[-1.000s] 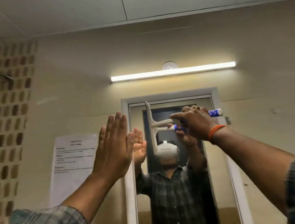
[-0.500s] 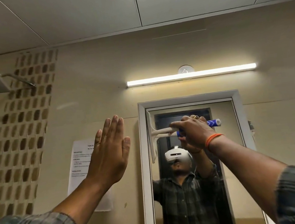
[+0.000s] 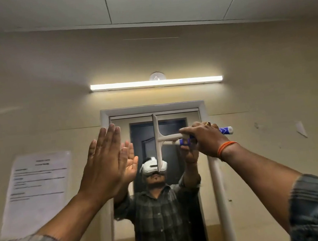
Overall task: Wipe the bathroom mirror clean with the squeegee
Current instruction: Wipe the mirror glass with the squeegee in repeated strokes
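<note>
Right hand [image 3: 205, 137] has its fingers curled tight around the blue-and-white handle of the squeegee [image 3: 157, 140], with a ring on one finger and an orange band at the wrist. The handle runs sideways, so the white blade stands upright, sitting on the glass of the bathroom mirror [image 3: 183, 206] near the top, roughly mid-width. Left hand [image 3: 107, 165] is flat open, fingers straight and together, holding nothing, raised by the mirror's left frame edge; can't tell if it's actually touching the glass or frame. Both arms come up out of plaid sleeves. The mirror has a white frame and shows the person's reflection wearing a white headset. Above it there's a lit tube light [image 3: 155, 82], and a printed paper notice [image 3: 37, 191] is stuck on the wall to the left.
</note>
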